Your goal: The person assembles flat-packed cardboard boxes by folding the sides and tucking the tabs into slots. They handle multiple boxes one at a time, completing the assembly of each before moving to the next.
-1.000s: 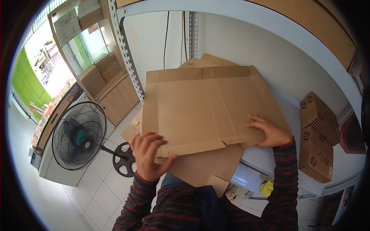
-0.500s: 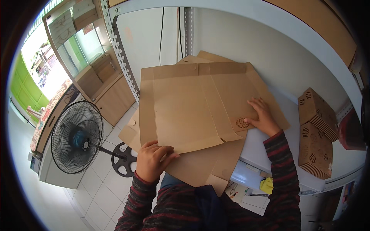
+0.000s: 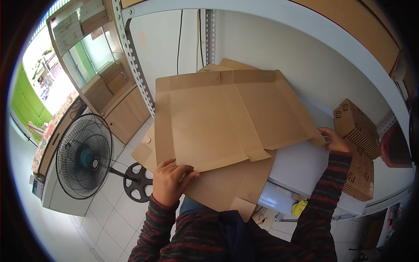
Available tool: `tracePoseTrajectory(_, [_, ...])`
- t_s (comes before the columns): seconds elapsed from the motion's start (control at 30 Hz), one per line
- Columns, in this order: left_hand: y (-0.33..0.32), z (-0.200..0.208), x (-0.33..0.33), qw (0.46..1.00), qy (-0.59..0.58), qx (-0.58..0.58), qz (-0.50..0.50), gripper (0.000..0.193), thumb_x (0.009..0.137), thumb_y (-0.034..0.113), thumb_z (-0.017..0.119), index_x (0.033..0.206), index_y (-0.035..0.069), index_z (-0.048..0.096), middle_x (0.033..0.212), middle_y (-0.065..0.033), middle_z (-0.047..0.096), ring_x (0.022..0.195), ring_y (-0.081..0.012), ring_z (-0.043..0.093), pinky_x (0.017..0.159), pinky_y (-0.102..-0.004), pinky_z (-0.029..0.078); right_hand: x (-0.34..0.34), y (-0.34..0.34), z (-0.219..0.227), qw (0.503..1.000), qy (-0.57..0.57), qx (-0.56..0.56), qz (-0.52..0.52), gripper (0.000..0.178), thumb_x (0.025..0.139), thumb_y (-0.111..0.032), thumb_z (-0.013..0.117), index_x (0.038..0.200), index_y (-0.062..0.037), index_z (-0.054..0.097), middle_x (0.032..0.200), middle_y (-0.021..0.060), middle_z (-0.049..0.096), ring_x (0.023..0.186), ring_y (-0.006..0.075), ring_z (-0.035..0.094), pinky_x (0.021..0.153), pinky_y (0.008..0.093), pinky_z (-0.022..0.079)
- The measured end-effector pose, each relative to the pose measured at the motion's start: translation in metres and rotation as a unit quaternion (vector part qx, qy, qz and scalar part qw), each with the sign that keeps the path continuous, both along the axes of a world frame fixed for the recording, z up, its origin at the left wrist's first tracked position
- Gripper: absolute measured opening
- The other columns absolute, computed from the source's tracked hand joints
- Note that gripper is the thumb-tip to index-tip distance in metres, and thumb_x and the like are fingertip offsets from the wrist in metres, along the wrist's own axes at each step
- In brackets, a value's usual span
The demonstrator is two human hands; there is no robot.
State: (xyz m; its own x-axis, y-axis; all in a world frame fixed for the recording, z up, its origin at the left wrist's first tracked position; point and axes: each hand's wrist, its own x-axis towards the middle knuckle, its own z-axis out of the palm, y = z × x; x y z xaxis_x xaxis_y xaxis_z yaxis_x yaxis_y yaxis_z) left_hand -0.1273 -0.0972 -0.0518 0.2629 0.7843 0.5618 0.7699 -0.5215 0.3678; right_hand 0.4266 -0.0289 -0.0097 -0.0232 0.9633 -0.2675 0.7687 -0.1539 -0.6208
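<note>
Lying unfolded across a white shelf, a large brown cardboard sheet spreads creased panels and narrow flaps before a person in striped sleeves. Its left part reaches toward the rack's perforated upright; its right flap points toward the shelf's right end. More flat cardboard lies beneath, jutting out at the back, at the left and past the shelf's front edge, and seems to give the sheet a broad support.

The left hand is at the sheet's near left corner, fingers bent over the edge, thumb stretched along it. This probably steadies the corner, which lies closest to the body; whether the thumb pinches is not clear. The right hand reaches out to the tip of the right flap, fingers curved around its rim. Blur there hides whether they grip or merely touch. With the hands at opposite ends, the wide sheet is likely kept from skewing.

Near the shelf's right end, two patterned brown boxes sit together, just beyond the right hand. A black fan stands on the floor at left.
</note>
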Motion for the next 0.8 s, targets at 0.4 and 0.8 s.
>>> tracePoseTrajectory(0.4, [-0.005, 0.001, -0.005, 1.0, -0.012, 0.0, -0.017, 0.027, 0.072, 0.031, 0.08, 0.082, 0.008, 0.067, 0.068, -0.0027, 0.068, 0.061, -0.0202, 0.064, 0.09, -0.0418, 0.05, -0.014, 0.021, -0.015, 0.956, 0.209, 0.176, -0.104, 0.034, 0.087, -0.017, 0.069, 0.116, 0.0009, 0.061, 0.112, 0.0099, 0.064, 0.099, 0.0142, 0.061, 0.08, 0.03, 0.053])
tracePoseTrajectory(0.8, [-0.022, 0.004, -0.043, 0.99, -0.133, -0.011, -0.056, 0.047, 0.069, 0.018, 0.068, 0.113, 0.003, 0.062, 0.111, -0.0116, 0.067, 0.113, -0.0292, 0.06, 0.105, -0.0481, 0.036, -0.006, 0.047, -0.039, 0.952, 0.168, 0.181, -0.182, 0.035, 0.089, -0.038, 0.068, 0.097, -0.0046, 0.062, 0.086, 0.0051, 0.064, 0.076, 0.0117, 0.064, 0.06, 0.0272, 0.052])
